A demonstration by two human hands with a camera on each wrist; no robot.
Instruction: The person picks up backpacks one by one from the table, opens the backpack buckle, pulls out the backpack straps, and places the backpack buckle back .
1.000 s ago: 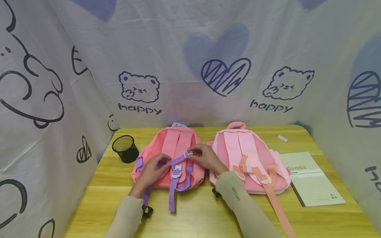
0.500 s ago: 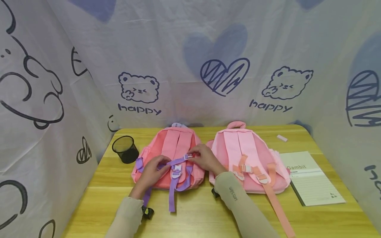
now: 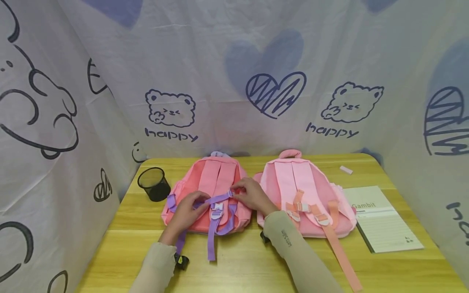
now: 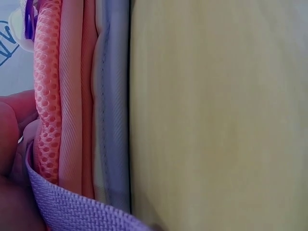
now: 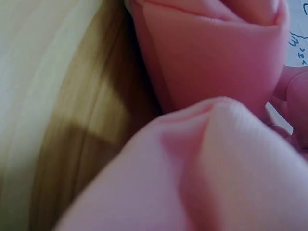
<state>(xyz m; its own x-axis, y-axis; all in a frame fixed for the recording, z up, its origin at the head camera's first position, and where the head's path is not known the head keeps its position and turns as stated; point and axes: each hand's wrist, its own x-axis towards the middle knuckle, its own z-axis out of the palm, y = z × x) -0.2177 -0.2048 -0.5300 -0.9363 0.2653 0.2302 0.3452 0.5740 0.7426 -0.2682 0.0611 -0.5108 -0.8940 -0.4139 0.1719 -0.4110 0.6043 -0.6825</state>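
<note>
A coral-pink backpack (image 3: 206,176) lies back-side up with its purple straps showing. My left hand (image 3: 185,214) pinches a purple strap (image 3: 218,199) over the bag's lower half. At that strap's right end, my right hand (image 3: 253,196) pinches a small white buckle (image 3: 230,194), partly covered by the fingers. Just below, another white buckle (image 3: 217,206) rests on the bag, with a purple strap end hanging past the bottom edge. In the left wrist view, a purple strap (image 4: 82,204) crosses the bag's side. Fingers (image 5: 297,98) show at the right wrist view's edge.
A light pink backpack (image 3: 286,173) with orange straps lies close on the right, under my right forearm. Beyond it are a notebook (image 3: 388,224) and a small pink block (image 3: 346,170). A black mesh cup (image 3: 155,189) stands left. Printed cloth walls surround the table.
My right hand has lowered slightly with the white buckle, and its fingers now cover more of it. The left hand keeps its grip on the strap.
</note>
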